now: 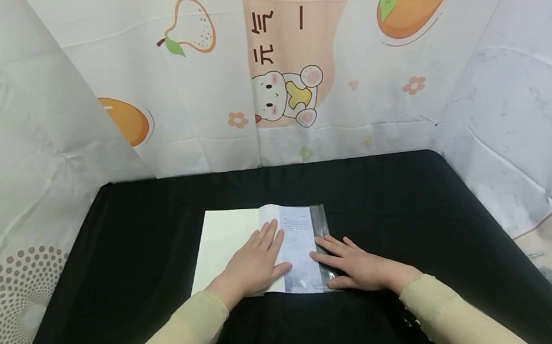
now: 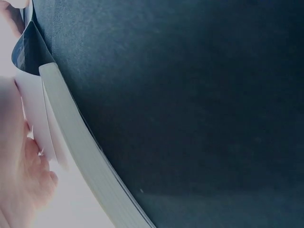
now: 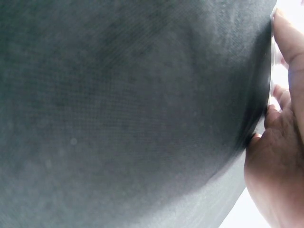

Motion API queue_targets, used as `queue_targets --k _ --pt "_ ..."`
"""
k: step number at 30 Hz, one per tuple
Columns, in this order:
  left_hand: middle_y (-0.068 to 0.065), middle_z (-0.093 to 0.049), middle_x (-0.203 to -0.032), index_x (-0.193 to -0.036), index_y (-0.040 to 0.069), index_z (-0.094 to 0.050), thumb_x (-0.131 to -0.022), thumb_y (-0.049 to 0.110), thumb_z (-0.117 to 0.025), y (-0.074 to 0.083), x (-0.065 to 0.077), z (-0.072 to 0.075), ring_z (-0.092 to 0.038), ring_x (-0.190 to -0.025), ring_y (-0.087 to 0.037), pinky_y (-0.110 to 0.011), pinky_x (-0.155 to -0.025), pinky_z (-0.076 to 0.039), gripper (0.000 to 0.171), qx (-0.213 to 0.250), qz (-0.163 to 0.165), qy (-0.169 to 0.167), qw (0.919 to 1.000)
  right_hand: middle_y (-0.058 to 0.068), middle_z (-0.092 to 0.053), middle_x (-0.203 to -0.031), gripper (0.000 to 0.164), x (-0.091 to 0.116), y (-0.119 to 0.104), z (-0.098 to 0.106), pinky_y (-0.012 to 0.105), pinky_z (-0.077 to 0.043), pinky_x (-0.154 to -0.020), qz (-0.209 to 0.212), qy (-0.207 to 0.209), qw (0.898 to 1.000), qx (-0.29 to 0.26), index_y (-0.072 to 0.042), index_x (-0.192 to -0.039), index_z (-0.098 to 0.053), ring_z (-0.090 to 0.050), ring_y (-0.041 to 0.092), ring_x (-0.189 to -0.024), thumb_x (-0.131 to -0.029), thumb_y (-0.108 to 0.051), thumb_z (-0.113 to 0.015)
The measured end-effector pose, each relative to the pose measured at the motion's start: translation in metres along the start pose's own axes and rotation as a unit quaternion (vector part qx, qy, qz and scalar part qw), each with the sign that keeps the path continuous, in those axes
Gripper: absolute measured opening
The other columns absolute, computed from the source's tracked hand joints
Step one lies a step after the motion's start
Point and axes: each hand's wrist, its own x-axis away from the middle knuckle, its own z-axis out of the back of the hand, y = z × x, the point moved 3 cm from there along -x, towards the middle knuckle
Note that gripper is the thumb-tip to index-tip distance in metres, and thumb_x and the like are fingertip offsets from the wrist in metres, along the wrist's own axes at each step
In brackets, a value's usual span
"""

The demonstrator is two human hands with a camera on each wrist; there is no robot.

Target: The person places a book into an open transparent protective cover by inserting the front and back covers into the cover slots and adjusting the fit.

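An open book [image 1: 223,245] lies on the black-covered table, with a blank cream page on its left side. To the right is a pale printed sheet [image 1: 299,240], bordered by a clear plastic strip [image 1: 320,222]. My left hand [image 1: 254,261] rests with fingers extended across the blank page and the sheet's left part. With spread fingers, my right hand [image 1: 357,267] touches the plastic strip at the right edge. In the left wrist view, the thick page block [image 2: 76,137] shows beside a lifted, curved flap [image 2: 31,50].
Black cloth [image 1: 392,196] covers the table around the book. A white curtain [image 1: 230,149] with fruit and bear prints hangs behind the far edge. More patterned cloth hangs at the left [image 1: 3,177] and right [image 1: 527,99].
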Motion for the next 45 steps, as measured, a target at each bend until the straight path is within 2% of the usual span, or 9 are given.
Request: queue_targets --k 12,19,27,36,45 --pt "-0.009 -0.007 -0.161 -0.154 0.01 -0.016 -0.098 0.064 -0.027 -0.013 0.023 0.0 -0.01 -0.144 -0.025 -0.044 -0.116 -0.018 0.078 0.033 -0.011 -0.017 0.9992 0.011 -0.006 -0.161 0.066 -0.001 0.0 0.0 0.065 -0.01 -0.111 -0.001 0.002 1.0 0.0 -0.024 -0.153 -0.023 -0.002 0.033 -0.144 -0.098 -0.045 -0.052" --pt "-0.01 -0.013 -0.16 -0.153 0.01 -0.018 -0.099 0.06 -0.031 -0.019 0.035 0.003 -0.016 -0.143 -0.026 -0.046 -0.114 -0.024 0.075 0.039 -0.048 -0.008 0.998 0.008 -0.004 -0.161 0.066 -0.001 0.0 -0.001 0.063 -0.009 -0.112 -0.011 -0.009 1.0 0.003 -0.026 -0.153 -0.022 0.0 0.029 -0.145 -0.097 -0.047 -0.051" --pt "-0.005 -0.015 -0.16 -0.154 0.016 -0.02 -0.097 0.061 -0.038 -0.028 0.048 0.0 -0.018 -0.143 -0.026 -0.045 -0.115 -0.023 0.074 0.049 -0.082 0.003 0.9954 0.007 -0.004 -0.162 0.066 -0.001 0.0 -0.001 0.062 -0.008 -0.113 -0.017 -0.011 1.0 0.003 -0.027 -0.153 -0.021 0.0 0.028 -0.145 -0.097 -0.048 -0.05" --pt "-0.003 -0.015 -0.16 -0.154 0.021 -0.019 -0.096 0.063 -0.039 -0.03 0.05 0.001 -0.016 -0.143 -0.026 -0.046 -0.115 -0.023 0.074 0.067 -0.083 -0.009 0.9943 0.007 -0.004 -0.161 0.066 -0.001 -0.001 -0.001 0.062 -0.009 -0.113 -0.013 -0.009 1.0 0.007 -0.027 -0.153 -0.021 -0.001 0.029 -0.145 -0.098 -0.048 -0.05" --pt "-0.003 -0.016 -0.16 -0.154 0.021 -0.02 -0.096 0.063 -0.038 -0.028 0.05 0.001 -0.015 -0.143 -0.027 -0.047 -0.114 -0.023 0.074 0.058 -0.076 -0.015 0.9953 0.006 -0.003 -0.162 0.066 -0.001 -0.001 -0.001 0.061 -0.009 -0.114 -0.015 -0.005 1.0 0.012 -0.027 -0.153 -0.022 -0.002 0.028 -0.145 -0.097 -0.048 -0.051"
